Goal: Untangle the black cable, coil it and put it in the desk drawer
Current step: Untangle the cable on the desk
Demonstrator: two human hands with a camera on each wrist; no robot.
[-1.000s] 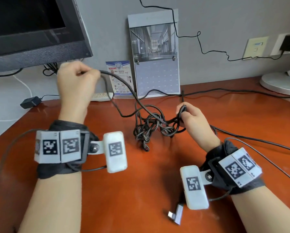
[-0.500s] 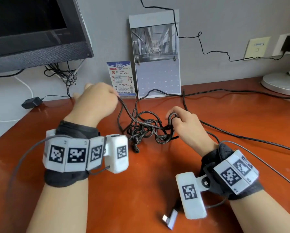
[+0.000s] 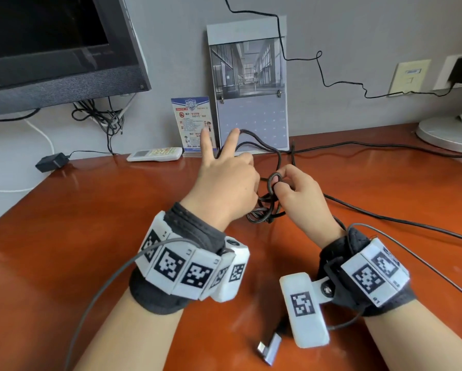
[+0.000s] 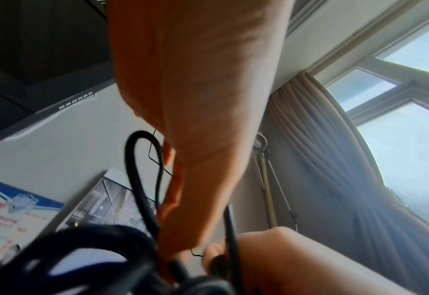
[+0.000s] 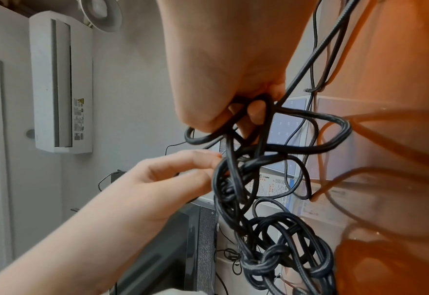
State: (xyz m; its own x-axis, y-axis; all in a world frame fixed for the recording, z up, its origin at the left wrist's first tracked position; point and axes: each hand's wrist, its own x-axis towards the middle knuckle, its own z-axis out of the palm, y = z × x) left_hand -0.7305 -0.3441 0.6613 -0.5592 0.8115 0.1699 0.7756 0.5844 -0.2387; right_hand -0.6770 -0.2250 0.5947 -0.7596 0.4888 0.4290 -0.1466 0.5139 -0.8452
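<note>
The black cable (image 3: 262, 214) lies as a knotted tangle on the red-brown desk (image 3: 90, 236) between my hands. My left hand (image 3: 224, 180) is at its left side, thumb and forefinger closing on a strand while two fingers stick straight up, and a loop of the cable (image 4: 137, 179) rises past them. My right hand (image 3: 299, 199) pinches a small bunch of loops at the top of the tangle. In the right wrist view the knotted cable (image 5: 259, 239) hangs below my right hand (image 5: 221, 59), with my left hand (image 5: 158, 179) touching it. No drawer is in view.
A monitor (image 3: 50, 49) hangs at the back left, with a remote (image 3: 155, 154) and a power adapter (image 3: 50, 162) below it. A calendar (image 3: 248, 84) and a card (image 3: 192, 121) lean on the wall. A lamp base (image 3: 446, 132) is far right. A thin cord (image 3: 385, 216) crosses the desk's right side.
My left hand came down from near the monitor and moved right to the tangle, letting the pulled strand slacken. My right hand kept its hold on the loops. The hands are now close together.
</note>
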